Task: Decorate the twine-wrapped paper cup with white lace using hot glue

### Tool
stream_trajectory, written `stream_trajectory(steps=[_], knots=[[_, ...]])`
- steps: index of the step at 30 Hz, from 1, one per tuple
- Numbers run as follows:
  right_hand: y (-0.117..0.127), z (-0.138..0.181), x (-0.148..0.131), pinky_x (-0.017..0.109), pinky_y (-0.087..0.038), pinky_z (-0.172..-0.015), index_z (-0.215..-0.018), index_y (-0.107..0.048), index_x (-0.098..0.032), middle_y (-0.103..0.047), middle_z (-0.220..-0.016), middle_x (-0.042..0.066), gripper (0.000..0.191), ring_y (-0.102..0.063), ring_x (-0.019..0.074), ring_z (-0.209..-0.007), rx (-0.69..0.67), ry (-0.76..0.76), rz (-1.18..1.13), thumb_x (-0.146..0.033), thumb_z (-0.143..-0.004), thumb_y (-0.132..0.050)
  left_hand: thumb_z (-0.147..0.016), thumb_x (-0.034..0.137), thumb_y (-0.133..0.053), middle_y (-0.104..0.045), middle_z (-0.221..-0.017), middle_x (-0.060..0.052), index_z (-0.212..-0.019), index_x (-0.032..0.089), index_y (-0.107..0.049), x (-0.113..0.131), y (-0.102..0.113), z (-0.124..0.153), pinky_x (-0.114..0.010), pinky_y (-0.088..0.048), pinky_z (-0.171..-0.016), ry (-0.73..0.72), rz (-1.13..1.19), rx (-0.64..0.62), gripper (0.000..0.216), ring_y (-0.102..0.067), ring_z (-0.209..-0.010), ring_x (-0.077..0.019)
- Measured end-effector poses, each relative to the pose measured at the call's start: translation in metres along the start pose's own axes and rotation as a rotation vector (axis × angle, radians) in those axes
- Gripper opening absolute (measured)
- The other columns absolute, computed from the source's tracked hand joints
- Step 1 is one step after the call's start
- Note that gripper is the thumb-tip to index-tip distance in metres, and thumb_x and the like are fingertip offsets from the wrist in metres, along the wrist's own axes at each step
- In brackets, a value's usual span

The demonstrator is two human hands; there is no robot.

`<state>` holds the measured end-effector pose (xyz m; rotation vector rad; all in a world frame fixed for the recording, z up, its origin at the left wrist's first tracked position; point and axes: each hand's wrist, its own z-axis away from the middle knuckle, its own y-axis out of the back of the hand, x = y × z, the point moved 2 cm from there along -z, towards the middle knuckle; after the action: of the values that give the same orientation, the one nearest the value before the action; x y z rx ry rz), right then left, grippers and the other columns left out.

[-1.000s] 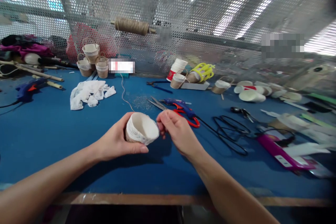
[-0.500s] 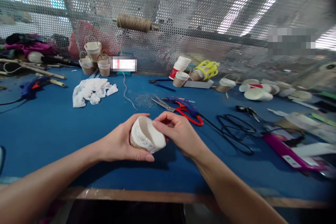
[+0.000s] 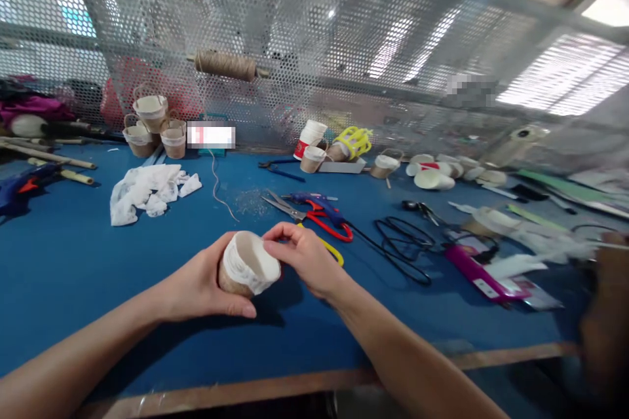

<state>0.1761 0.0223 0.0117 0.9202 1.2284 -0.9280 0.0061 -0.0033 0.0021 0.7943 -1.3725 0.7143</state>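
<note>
My left hand (image 3: 204,285) wraps round the side of a small paper cup (image 3: 240,272), holding it tilted just above the table. The cup is white inside, has a white lace band around its upper part and is brown lower down. At its right rim, my right hand (image 3: 307,258) pinches the edge between thumb and bent fingers; some fingertips are hidden. Just beyond the hands lie scissors (image 3: 285,207) with open blades and a blue glue gun (image 3: 322,206) with a red trigger. A yellow handle (image 3: 334,254) shows behind my right hand.
Crumpled white lace (image 3: 142,193) lies at left, near finished little baskets (image 3: 150,111). A twine spool (image 3: 225,65) hangs on the mesh. Blue pliers (image 3: 282,171), stacked cups (image 3: 310,137) and a black cable (image 3: 403,242) lie beyond. A magenta packet (image 3: 479,275) is at right, near a blurred brown shape (image 3: 604,308).
The view has swung to the right, so the table things sit further left. The yellow handle and the blurred shape at the right edge have come into sight. Both hands keep hold of the cup.
</note>
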Motion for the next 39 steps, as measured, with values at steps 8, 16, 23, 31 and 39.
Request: stream_trajectory(steps=[8, 16, 23, 31, 39], knots=[[0.084, -0.038, -0.027, 0.026, -0.043, -0.057, -0.071, -0.061, -0.018, -0.064, -0.068, 0.004, 0.016, -0.060, 0.0149, -0.064, 0.411, 0.133, 0.664, -0.033, -0.073, -0.062, -0.055, 0.061, -0.072, -0.061, -0.078, -0.009, -0.099, 0.011, -0.053, -0.001, 0.016, -0.005, -0.026, -0.046, -0.058, 0.071, 0.428, 0.005, 0.069, -0.059, -0.068, -0.0181], [0.139, -0.059, -0.007, 0.025, -0.015, -0.039, -0.029, -0.038, -0.020, -0.031, -0.027, -0.006, 0.050, -0.026, 0.0029, -0.029, 0.397, 0.001, 0.825, -0.031, -0.068, -0.067, -0.049, 0.046, -0.081, -0.060, -0.083, -0.006, -0.107, 0.012, -0.050, -0.002, 0.025, -0.009, -0.026, -0.043, -0.065, -0.055, 0.297, 0.046, 0.074, -0.054, -0.072, -0.0157], [0.143, -0.065, -0.010, 0.025, -0.021, -0.037, -0.035, -0.046, -0.020, -0.041, -0.031, -0.004, 0.038, -0.034, 0.0075, -0.030, 0.454, -0.022, 0.774, -0.030, -0.066, -0.066, -0.055, 0.027, -0.080, -0.057, -0.100, -0.007, -0.115, 0.013, -0.042, 0.003, 0.031, -0.007, -0.029, -0.044, -0.075, -0.085, 0.011, 0.098, 0.073, -0.053, -0.084, -0.0171], [0.089, -0.014, -0.043, 0.024, -0.040, -0.044, -0.060, -0.055, -0.017, -0.056, -0.053, 0.000, 0.026, -0.050, 0.0104, -0.046, 0.272, 0.044, 0.336, -0.041, -0.065, -0.067, -0.062, 0.032, -0.074, -0.056, -0.084, -0.003, -0.107, 0.012, -0.048, 0.025, 0.033, -0.012, -0.025, -0.046, -0.060, -0.029, -0.070, 0.016, 0.055, -0.052, -0.069, -0.0134], [0.041, 0.018, -0.031, 0.024, -0.040, -0.038, -0.072, -0.062, -0.019, -0.052, -0.045, -0.003, 0.023, -0.047, 0.0113, -0.040, 0.225, 0.217, 0.424, -0.042, -0.073, -0.061, -0.066, 0.046, -0.069, -0.061, -0.089, -0.008, -0.114, 0.014, -0.045, 0.009, 0.039, -0.015, -0.029, -0.045, -0.068, -0.014, 0.122, -0.003, 0.063, -0.057, -0.079, -0.0193]])
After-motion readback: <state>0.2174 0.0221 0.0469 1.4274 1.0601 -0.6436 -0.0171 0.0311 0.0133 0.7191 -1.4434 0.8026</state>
